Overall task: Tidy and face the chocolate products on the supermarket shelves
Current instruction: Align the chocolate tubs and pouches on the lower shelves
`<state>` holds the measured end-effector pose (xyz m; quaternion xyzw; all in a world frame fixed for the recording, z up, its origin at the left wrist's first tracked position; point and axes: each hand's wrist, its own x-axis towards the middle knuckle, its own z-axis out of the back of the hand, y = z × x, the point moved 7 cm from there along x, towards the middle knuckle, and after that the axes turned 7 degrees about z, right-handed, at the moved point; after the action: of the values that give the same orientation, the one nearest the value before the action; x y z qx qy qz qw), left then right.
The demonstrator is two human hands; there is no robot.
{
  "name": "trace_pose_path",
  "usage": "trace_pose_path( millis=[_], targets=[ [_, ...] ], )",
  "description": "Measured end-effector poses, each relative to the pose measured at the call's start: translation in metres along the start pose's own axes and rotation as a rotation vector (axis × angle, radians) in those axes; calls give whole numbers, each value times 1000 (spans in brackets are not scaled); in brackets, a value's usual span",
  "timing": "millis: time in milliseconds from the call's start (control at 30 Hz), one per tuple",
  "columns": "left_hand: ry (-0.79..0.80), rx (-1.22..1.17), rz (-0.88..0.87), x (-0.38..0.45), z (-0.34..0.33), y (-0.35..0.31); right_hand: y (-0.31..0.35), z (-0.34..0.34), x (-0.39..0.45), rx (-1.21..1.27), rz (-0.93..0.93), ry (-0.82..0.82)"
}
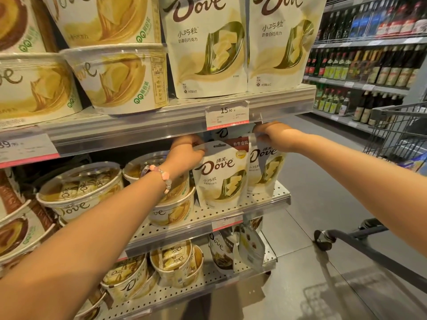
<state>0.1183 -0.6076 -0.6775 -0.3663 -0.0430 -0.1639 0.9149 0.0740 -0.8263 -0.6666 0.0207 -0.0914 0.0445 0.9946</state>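
Observation:
Two cream Dove white-chocolate pouches stand upright at the right end of the middle shelf point(233, 210). My left hand point(184, 153) pinches the top left corner of the front left pouch point(219, 176), which faces outward. My right hand point(275, 135) grips the top edge of the right pouch point(265, 169), which sits slightly further back and turned a little. A brown pouch point(238, 143) shows behind them. Both hands reach in just under the upper shelf's price rail point(184, 125).
Round Dove tubs point(80, 192) fill the middle shelf's left; larger tubs point(120, 77) and pouches point(208, 47) stand above. Several tubs and darker pouches point(221, 252) sit on the lowest shelf. A shopping cart point(392, 139) stands right, with bottle shelves point(369, 65) across the aisle.

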Motion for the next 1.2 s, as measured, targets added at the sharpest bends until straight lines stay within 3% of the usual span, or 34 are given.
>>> trace_pose_path(
  millis=[333, 633, 1200],
  targets=[
    [-21, -41, 11, 2, -2, 6, 2, 0, -2, 12, -16, 3],
    [-29, 13, -145, -10, 7, 3, 13, -1, -4, 39, -29, 18],
    [-109, 395, -530, -101, 63, 33, 91, 13, -68, 8, 119, -605]
  ],
)
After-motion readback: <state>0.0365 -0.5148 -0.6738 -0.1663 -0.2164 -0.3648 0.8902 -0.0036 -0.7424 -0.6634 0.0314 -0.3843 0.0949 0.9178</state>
